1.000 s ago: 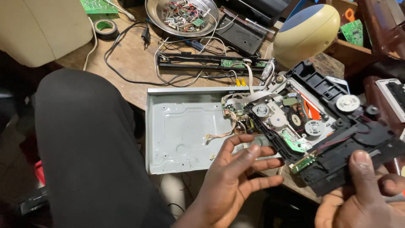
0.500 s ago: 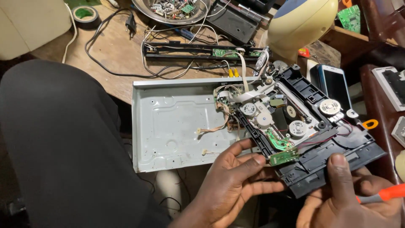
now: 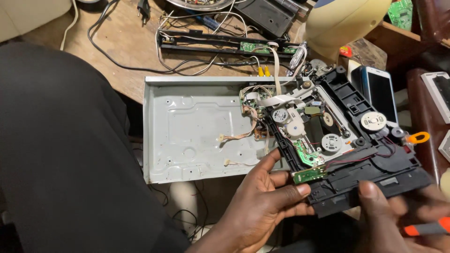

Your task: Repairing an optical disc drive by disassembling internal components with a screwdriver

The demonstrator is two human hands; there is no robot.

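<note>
A black disc-drive mechanism (image 3: 349, 140), with motors, white gears and small green circuit boards on top, is held tilted over my lap. My left hand (image 3: 262, 201) grips its near left corner, thumb beside the small green board (image 3: 310, 174). My right hand (image 3: 398, 215) holds the near right edge, thumb on the black front, and also holds an orange-handled tool (image 3: 429, 228). Thin wires and a flat white ribbon link the mechanism to the open grey metal chassis (image 3: 197, 129) lying on the wooden table to the left.
My dark-trousered leg (image 3: 61, 154) fills the left. On the table behind lie black cables (image 3: 122, 56), a long black panel with green boards (image 3: 225, 42) and a cream rounded shell (image 3: 347, 21). A phone (image 3: 379, 91) and an orange ring-shaped part (image 3: 417, 137) sit at the right.
The view has shifted so everything sits higher and further left in frame. Both hands keep their grip on the mechanism. The orange-handled tool came into view in my right hand.
</note>
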